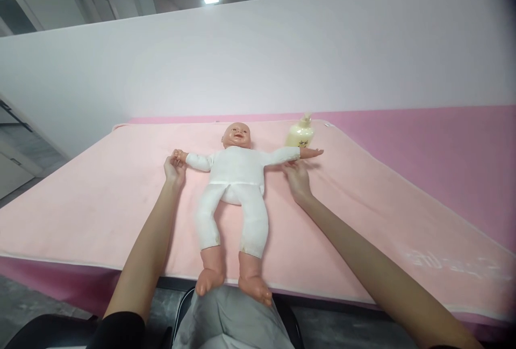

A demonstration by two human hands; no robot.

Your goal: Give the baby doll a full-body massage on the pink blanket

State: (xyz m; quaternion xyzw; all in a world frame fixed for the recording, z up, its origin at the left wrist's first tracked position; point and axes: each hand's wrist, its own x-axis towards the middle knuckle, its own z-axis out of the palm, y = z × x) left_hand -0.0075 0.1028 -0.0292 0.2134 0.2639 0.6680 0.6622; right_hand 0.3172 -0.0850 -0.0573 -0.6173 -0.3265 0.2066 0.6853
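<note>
A baby doll (237,169) in a white cloth body lies on its back on a pink towel (342,220), its head at the far side and its feet over the near edge. Both of its arms are stretched out sideways. My left hand (175,170) is closed around the doll's small hand on the left. On the other side, my right hand (298,181) has its fingers curled at the underside of the doll's white sleeve, just short of the wrist; the fingertips are partly hidden there.
A pale yellow pump bottle (300,134) stands behind the doll's arm on the right. The towel covers much of a pink table (423,150), which meets a white wall (258,64) at the back. Grey-trousered legs (228,319) are at the near edge.
</note>
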